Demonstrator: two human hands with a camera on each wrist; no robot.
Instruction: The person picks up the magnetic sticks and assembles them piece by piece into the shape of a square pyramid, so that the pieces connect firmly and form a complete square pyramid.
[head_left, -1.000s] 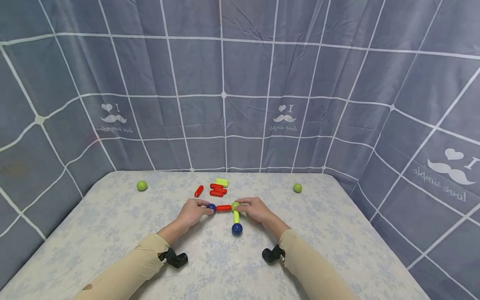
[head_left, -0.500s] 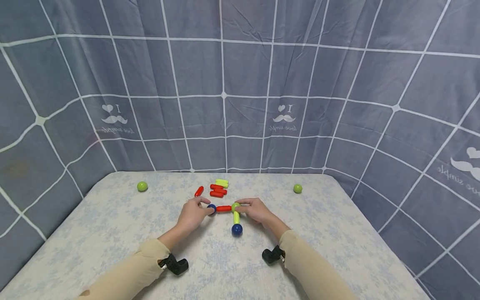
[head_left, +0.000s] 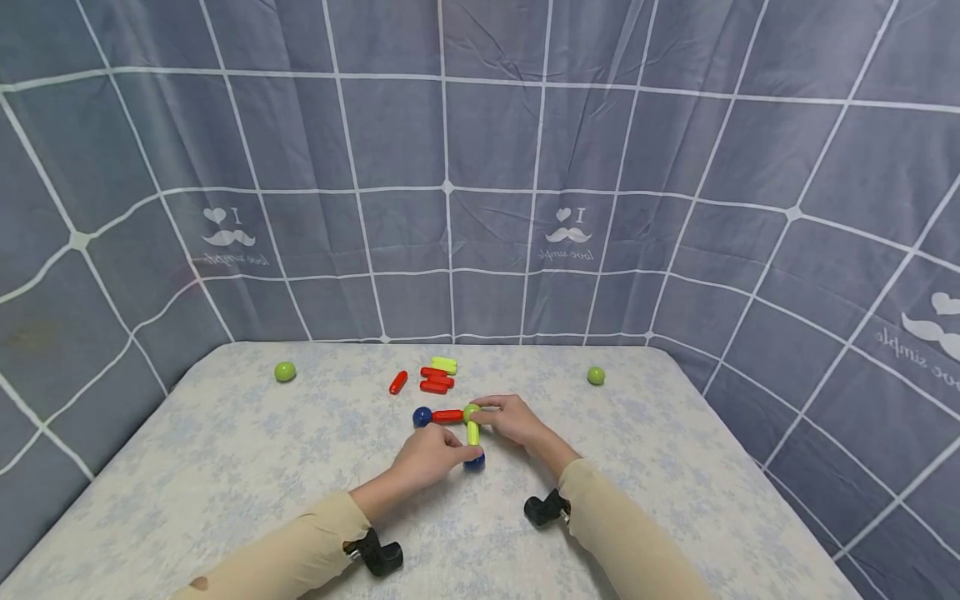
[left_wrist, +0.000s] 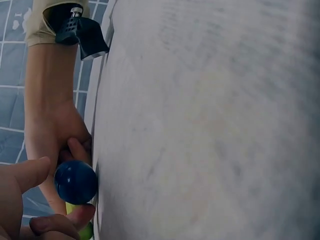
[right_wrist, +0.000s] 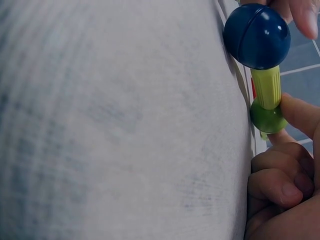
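Note:
An L-shaped piece of toy balls and rods lies on the table. Its corner is a green ball (head_left: 470, 411), pinched between the thumb and fingers of my right hand (head_left: 515, 420). From there a red rod (head_left: 447, 416) runs left to one blue ball (head_left: 422, 417), which no hand touches. A yellow-green rod (right_wrist: 266, 87) joins the corner to the nearer blue ball (left_wrist: 76, 181). My left hand (head_left: 429, 459) is at that nearer ball, thumb and fingers spread about it with a gap beside the thumb in the wrist views. Its hand partly covers the ball in the head view.
Behind the piece lie several loose red rods (head_left: 433, 387) and yellow-green rods (head_left: 444, 364), with a single red rod (head_left: 398, 382) to their left. One loose green ball (head_left: 285, 372) sits far left, another green ball (head_left: 596, 376) far right. A curtain (head_left: 487, 233) hangs behind the table.
My left hand has let go of the left blue ball and moved right and nearer, to the front blue ball. My right hand has stayed on the green ball.

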